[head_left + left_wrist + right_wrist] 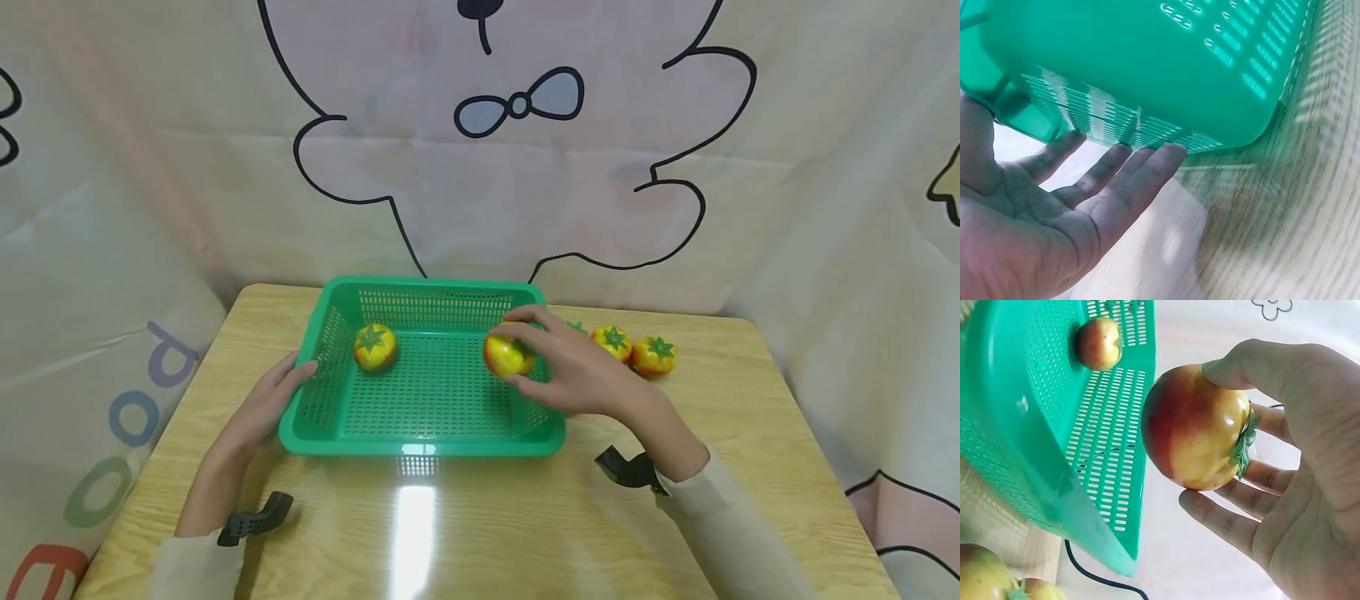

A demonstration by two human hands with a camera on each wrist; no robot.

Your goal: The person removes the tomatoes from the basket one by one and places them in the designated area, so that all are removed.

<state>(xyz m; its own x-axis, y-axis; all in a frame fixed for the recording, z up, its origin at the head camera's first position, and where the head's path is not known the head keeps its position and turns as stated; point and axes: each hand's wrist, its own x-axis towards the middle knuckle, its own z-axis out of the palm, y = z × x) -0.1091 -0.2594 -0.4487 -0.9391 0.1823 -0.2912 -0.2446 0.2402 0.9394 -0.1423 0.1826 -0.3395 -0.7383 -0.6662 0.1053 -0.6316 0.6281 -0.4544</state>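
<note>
My right hand (581,367) pinches a yellow-and-red tomato (506,354) with a green leafy top between thumb and fingers. In the right wrist view this tomato (1194,428) is held above the rim of a green plastic basket (1041,456). Another tomato (375,347) lies inside the basket (420,448), toward its left end. At the basket's left side my left hand (262,408) grips the rim, thumb over the edge. The left wrist view shows that hand's fingers (1147,178) against the slotted outer wall.
Right of the basket, several more tomatoes stand on the wooden table (712,433), among them one tomato (653,357) at the end and its neighbour (611,342); the right hand partly hides others. A printed curtain (510,183) hangs behind the table.
</note>
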